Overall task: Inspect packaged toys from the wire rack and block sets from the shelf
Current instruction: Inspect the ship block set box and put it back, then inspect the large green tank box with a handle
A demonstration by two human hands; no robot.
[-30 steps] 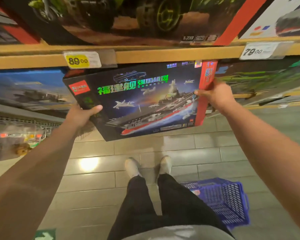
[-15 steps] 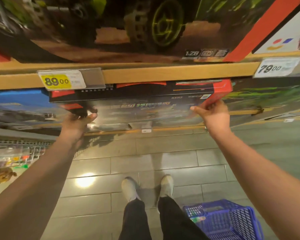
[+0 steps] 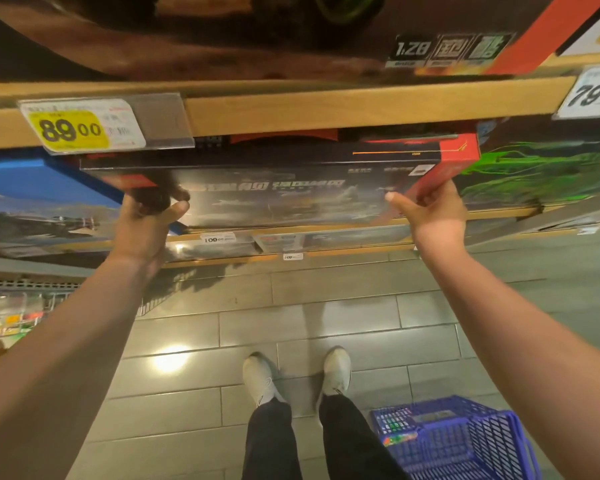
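Head view, person at toy shelving. Block set (image 3: 278, 199), a flat dark box w/ red end panel, sits mostly under the upper shelf (image 3: 326, 112), tilted so its top edge faces the camera; 1 s ago it was held out in front w/ the carrier artwork fully readable, so it has since swung up and back toward its slot. Left hand (image 3: 146, 230) grips the box's lower-left corner, thumb on the face; right hand (image 3: 433, 216) grips the red right end, thumb pointing inward. Hands are well apart, one at each end. Judgement: inspection of this set looks finished and the return is nearly done; the box prob. needs a last push in before release. Hidden or unclear: box's rear edge and the ledge it lands on are behind the shelf lip; its artwork is motion-blurred; fingers behind the box are unseen. Wire rack (image 3: 21, 306) at far left is cut off and blurred, contents not identifiable. Blue basket (image 3: 465, 441) stands on the floor beside the right shoe, partly out of frame. Price tags (image 3: 80, 124) read 89.00 and, cropped at right, 79.
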